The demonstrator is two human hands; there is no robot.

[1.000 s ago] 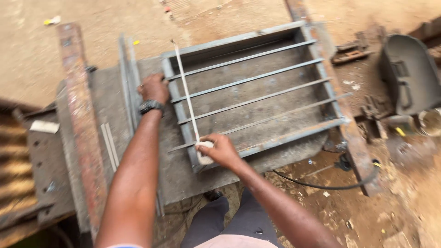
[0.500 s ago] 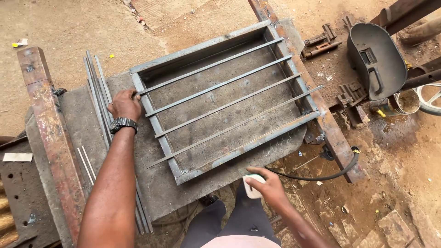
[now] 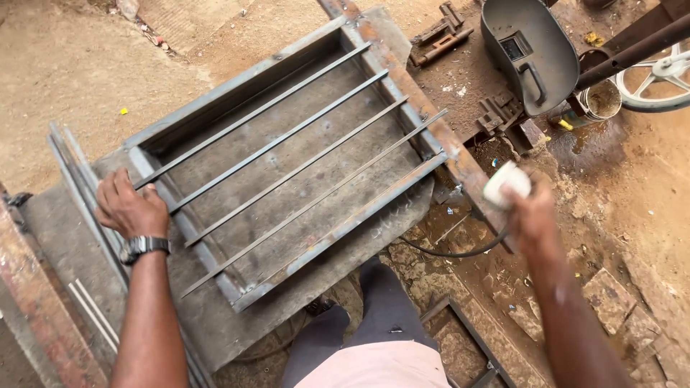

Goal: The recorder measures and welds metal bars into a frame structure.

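A rectangular steel frame [image 3: 215,97] with several thin bars laid across it lies on a grey metal plate [image 3: 215,323]. My left hand [image 3: 129,208], with a watch on the wrist, rests on the frame's left end, fingers curled over its edge. My right hand [image 3: 528,205] is out to the right of the frame, above the dirt ground, closed around a small white roundish object [image 3: 507,183]. A black cable [image 3: 460,251] runs on the ground just below that hand.
A dark welding hand shield [image 3: 528,54] lies at the upper right beside a tin can [image 3: 600,100] and a wheel [image 3: 658,72]. Loose steel rods [image 3: 72,172] lie left of the frame. A rusty beam [image 3: 36,316] stands at the far left. Bricks [image 3: 611,302] lie lower right.
My right hand left the frame with the white object and swung out to the right over the ground. My left hand stayed at the frame's left end. The view shifted right.
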